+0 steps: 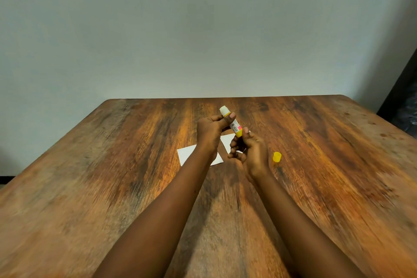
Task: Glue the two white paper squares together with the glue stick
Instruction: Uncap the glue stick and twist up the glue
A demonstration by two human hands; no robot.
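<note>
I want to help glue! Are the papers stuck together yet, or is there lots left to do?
Not yet. Done: the cap is off, lying on the table. In hand: the left hand holds the glue stick near its tip, the right hand its base, maybe twisting glue up. Left: the two squares lie side by side, not stacked, so rubbing on glue and pressing them together.

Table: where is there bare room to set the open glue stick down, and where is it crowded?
Bare wood on the table: its whole left side, left of the left paper square; the far strip behind the glue stick; the right side beyond the yellow cap. Crowded: the middle, where left hand and right hand hold the stick over the right paper square.
</note>
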